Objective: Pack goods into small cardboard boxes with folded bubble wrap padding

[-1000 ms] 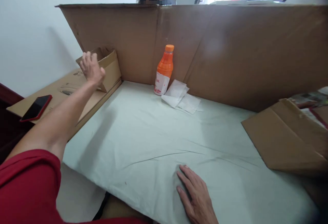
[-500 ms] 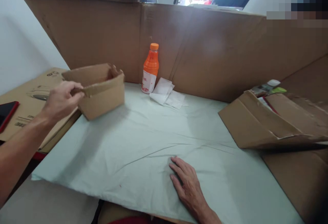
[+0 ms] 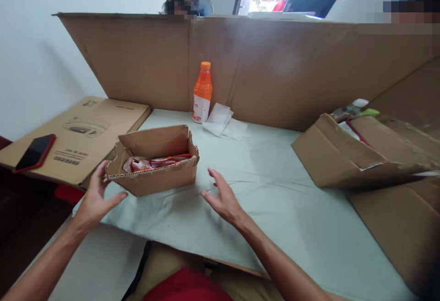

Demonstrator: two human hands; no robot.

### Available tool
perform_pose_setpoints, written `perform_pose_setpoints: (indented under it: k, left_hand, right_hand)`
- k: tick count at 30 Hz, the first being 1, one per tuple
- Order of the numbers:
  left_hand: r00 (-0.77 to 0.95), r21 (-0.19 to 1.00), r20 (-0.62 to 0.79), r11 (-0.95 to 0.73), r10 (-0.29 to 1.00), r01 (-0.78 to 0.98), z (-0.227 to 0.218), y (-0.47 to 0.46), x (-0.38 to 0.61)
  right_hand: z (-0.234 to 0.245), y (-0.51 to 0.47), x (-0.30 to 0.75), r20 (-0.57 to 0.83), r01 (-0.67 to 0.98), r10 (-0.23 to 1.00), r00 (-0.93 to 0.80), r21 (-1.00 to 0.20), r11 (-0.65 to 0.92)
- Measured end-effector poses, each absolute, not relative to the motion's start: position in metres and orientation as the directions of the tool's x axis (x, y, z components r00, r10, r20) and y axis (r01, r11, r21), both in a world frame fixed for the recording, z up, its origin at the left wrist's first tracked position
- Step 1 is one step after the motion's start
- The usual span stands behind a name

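Observation:
A small open cardboard box (image 3: 165, 179) stands on the pale green cloth (image 3: 268, 227), left of the middle. Inside it lie red and white printed packets (image 3: 154, 162), partly hidden by the box's front wall. My left hand (image 3: 99, 200) is at the box's left end, thumb spread away from the fingers; its fingertips are partly hidden behind the corner, and it appears to touch the cardboard without gripping. To the right of the box my right hand (image 3: 222, 197) hovers apart from it, fingers spread and holding nothing.
An orange bottle (image 3: 202, 92) stands at the back beside white tissues (image 3: 225, 122). On the left a phone (image 3: 36, 153) lies on a flat carton (image 3: 85, 129). A larger open box (image 3: 343, 154) with items inside sits at right. A tall cardboard wall (image 3: 275, 71) closes the back.
The small box has come nearer and to the right, onto the cloth. My left hand has loosened its pinch on the rim. My right hand has risen and moved left towards the box.

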State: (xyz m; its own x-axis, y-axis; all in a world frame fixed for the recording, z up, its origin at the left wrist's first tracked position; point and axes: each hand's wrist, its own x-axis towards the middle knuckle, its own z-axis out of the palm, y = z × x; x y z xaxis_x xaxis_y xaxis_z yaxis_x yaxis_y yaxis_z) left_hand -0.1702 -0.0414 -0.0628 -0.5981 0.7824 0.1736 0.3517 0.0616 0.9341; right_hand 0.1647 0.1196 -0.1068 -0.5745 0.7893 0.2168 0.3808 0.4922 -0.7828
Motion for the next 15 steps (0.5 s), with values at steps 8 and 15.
perform_pose_setpoints:
  k: [8, 15]
  left_hand:
    - [-0.464, 0.915, 0.152, 0.053, 0.873, 0.400, -0.094, 0.004, -0.135]
    - [-0.207, 0.826, 0.303, -0.148, 0.930, 0.544, -0.114, 0.043, -0.081]
  right_hand:
    - [-0.115, 0.120, 0.136, 0.240, 0.276, 0.777, -0.583, -0.841, 0.466]
    - [-0.099, 0.104, 0.239, 0.228, 0.491, 0.889, -0.397, -0.766, 0.416]
